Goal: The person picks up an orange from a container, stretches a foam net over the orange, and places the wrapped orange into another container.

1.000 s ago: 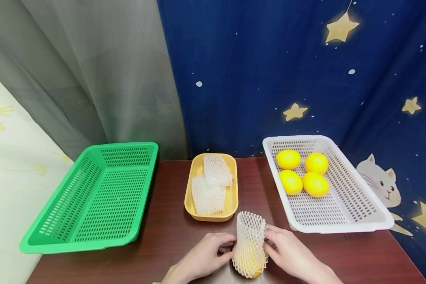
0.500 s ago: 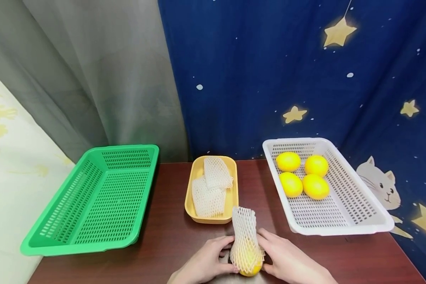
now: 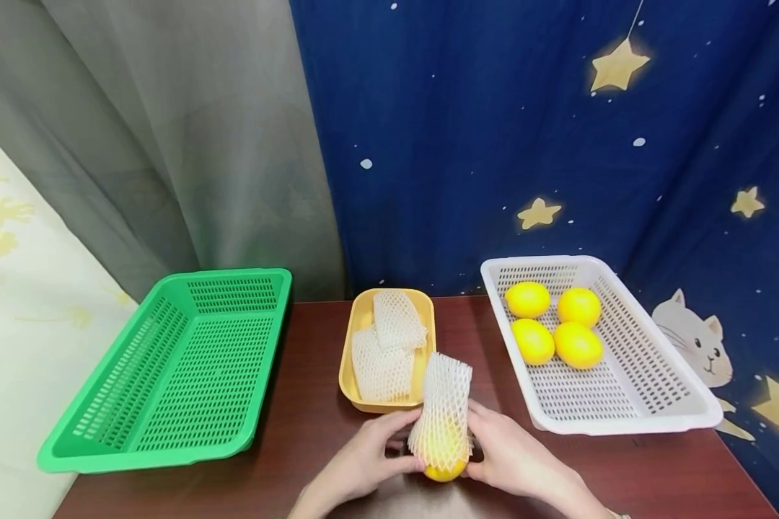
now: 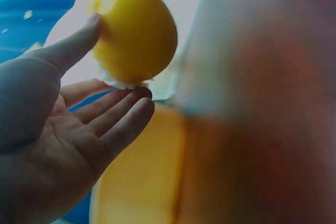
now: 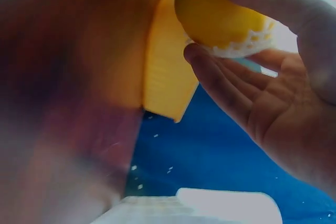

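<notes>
A green basket point(image 3: 201, 382) stood leftmost on the table point(image 3: 311, 389). Next, the left hand point(image 3: 366, 458) held one side of a yellow fruit point(image 3: 446, 473) between thumb and fingers. Beyond it, a yellow tray point(image 3: 361, 315) carried white nets point(image 3: 383, 367), overlapping. The fruit sat between both hands, in front of the tray, partly inside a foam sleeve point(image 3: 446, 393), its near end bare. The right hand point(image 3: 509, 450) gripped the opposite side. Rightmost, a white basket point(image 3: 584, 411) contained four loose fruits point(image 3: 578, 345).

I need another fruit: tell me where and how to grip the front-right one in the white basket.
Grip the front-right fruit round its plump middle, probably from above and the right: other fruits crowd its left and far sides; its right faces bare basket floor.
</notes>
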The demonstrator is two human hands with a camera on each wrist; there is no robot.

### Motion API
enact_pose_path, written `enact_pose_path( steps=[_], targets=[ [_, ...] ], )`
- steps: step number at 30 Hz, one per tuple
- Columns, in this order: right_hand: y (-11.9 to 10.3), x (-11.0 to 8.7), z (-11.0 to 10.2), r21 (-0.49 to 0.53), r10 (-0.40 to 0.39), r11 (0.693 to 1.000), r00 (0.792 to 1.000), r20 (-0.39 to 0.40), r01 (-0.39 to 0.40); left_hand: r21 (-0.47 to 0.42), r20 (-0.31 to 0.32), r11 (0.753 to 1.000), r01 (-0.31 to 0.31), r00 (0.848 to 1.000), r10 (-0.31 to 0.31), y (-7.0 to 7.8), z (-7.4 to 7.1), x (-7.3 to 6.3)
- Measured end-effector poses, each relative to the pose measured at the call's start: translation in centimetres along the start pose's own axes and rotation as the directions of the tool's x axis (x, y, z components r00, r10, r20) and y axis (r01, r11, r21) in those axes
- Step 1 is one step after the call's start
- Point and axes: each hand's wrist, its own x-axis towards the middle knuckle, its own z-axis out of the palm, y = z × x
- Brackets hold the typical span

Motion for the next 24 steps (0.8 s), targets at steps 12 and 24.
enact_pose_path(
  steps=[12, 24],
  targets=[
    [-3.4, 3.3, -3.7, 0.24, 0.056, 0.971, 0.966, -0.254, 0.007, -0.31, -0.316, 0.942, -0.129, 0.949, 0.026, 2.9, -3.0, 1.0],
    [-3.8, 5.3, -2.3, 0.229, 0.028, 0.97, 0.894, -0.446, 0.083, -0.602, -0.419, 0.792, -0.098, 0.884, -0.209, 3.5, -2.2, 1.8]
  ],
)
